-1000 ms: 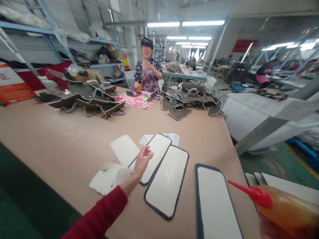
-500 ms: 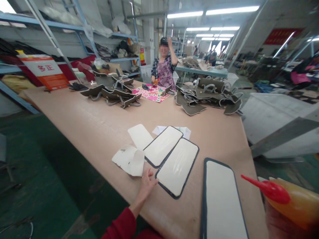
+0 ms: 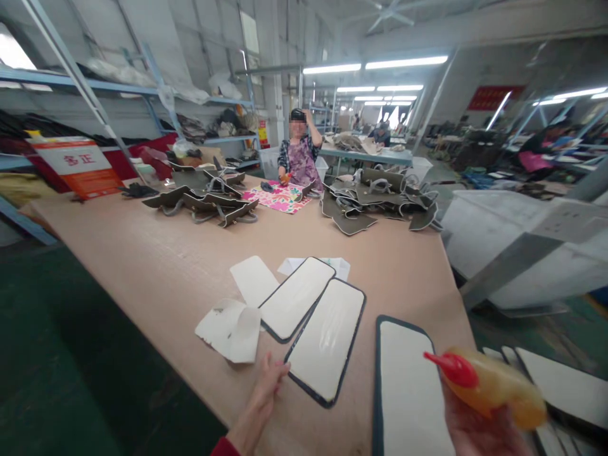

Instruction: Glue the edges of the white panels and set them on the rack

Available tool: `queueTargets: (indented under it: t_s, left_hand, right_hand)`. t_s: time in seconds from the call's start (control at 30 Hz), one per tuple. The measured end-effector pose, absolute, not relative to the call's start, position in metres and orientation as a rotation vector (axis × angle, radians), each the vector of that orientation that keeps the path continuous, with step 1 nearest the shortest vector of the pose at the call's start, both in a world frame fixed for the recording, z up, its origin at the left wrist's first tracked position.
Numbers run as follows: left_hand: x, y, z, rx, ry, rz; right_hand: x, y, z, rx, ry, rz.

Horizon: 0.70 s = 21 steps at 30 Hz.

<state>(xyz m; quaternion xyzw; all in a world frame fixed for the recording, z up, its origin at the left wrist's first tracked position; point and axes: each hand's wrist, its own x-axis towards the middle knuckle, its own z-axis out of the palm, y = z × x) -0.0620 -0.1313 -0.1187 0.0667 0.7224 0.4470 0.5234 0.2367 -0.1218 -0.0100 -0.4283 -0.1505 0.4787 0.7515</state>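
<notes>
My right hand [image 3: 489, 424] is wrapped round a squeeze bottle [image 3: 498, 386] of amber liquid with a red nozzle. The nozzle points left, above a white panel with a dark border [image 3: 411, 386]. My left hand [image 3: 268, 380] lies at the near left corner of another bordered panel [image 3: 327, 342], fingertips at its edge and fingers slightly apart. Wet-looking streaks shine on that panel. It slightly overlaps or abuts a similar panel [image 3: 298, 297] behind it. Left of these are a plain white sheet [image 3: 254, 278] and a creased, stained white piece [image 3: 230, 332].
Dark bag pieces with handles lie in a left pile [image 3: 204, 202] and a right pile [image 3: 380, 199] on the brown table [image 3: 180, 272]. A co-worker [image 3: 301, 155] is at the far side by a floral sheet [image 3: 275, 197]. More panels [image 3: 565, 386] sit at right, near a white bin [image 3: 503, 221].
The bottle in my right hand has moved left, closer to the right-hand panel. My view has shifted, bringing more panels into sight at right. My left hand stays by the same panel corner.
</notes>
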Motion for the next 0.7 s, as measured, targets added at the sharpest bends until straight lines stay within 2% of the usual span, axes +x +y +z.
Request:
queueTargets:
  t_s: [0.17, 0.5, 0.6, 0.7]
  left_hand:
    - [-0.054, -0.135, -0.111, 0.034, 1.703, 1.094]
    - [-0.047, -0.141, -0.117, 0.225, 1.809, 1.217]
    - [-0.038, -0.154, -0.111, 0.066, 1.801, 1.23]
    - [-0.02, -0.171, -0.1, -0.223, 1.6, 1.26]
  right_hand:
    - [0.217, -0.105, -0.006, -0.937, 0.07, 1.199]
    - [0.195, -0.066, -0.035, -0.844, 0.308, 1.489]
    - [0.187, -0.06, -0.047, -0.82, 0.354, 1.579]
    - [0.182, -0.055, -0.056, -0.843, 0.375, 1.604]
